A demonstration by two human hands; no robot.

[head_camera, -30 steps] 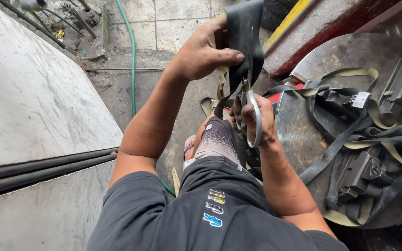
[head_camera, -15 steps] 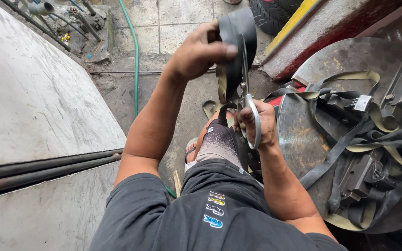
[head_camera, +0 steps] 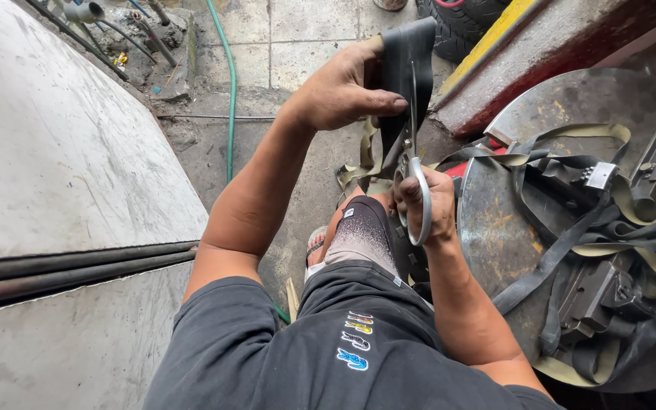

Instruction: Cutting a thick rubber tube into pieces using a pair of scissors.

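Observation:
My left hand [head_camera: 343, 87] grips the upper end of a black rubber strip [head_camera: 408, 64], holding it up in front of me. My right hand [head_camera: 427, 205] is closed around the grey handles of a pair of scissors [head_camera: 413, 175]. The scissor blades point up along the strip and lie against it. The strip's lower end hangs down past my raised knee [head_camera: 362, 228] and is partly hidden by my right hand.
A round rusty metal disc [head_camera: 510, 228] at right carries several cut rubber strips [head_camera: 571, 250] and metal clamps. A green hose [head_camera: 228, 83] runs across the concrete floor. A large grey slab [head_camera: 47, 167] fills the left. A tyre [head_camera: 461, 15] lies at the top.
My left hand has lifted the strip a little higher and the scissor blades have moved up along it. The view has shifted slightly.

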